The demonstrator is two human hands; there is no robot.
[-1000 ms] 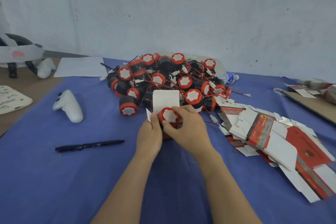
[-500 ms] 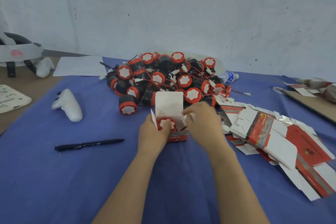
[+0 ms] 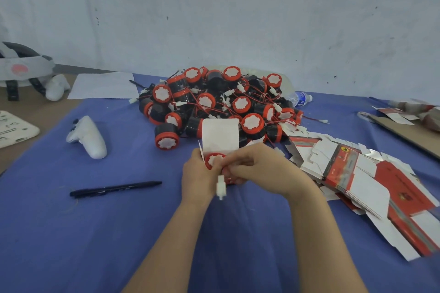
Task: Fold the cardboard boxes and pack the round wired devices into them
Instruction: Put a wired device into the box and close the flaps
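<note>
The left hand point(image 3: 197, 177) holds the small cardboard box point(image 3: 220, 137) by its left side, its grip curled round the box wall. The box stands on the blue-covered table point(image 3: 71, 233), just in front of the pile of devices point(image 3: 221, 107). Its white lid flap stands upright and open. A round wired device point(image 3: 214, 160) sits inside, and its red rim and white face show at the mouth.

Half a second ago the right hand point(image 3: 264, 171) was at the box's right edge beside the lid. It has since come across the box front, and its curled fingers now cover the red panel that was visible then. The right grip is closed in a pinch on the device's lead. A white connector point(image 3: 221, 187), not seen in the earlier frames, hangs blurred below the fingertips and in front of the left wrist. The device sits lower in the box than it did a second ago, when it was held at the opening.

The stack of flat box blanks point(image 3: 357, 173) lies to the right, touching the pile. The black pen point(image 3: 114, 189) and white controller point(image 3: 87, 137) lie to the left where they were.
</note>
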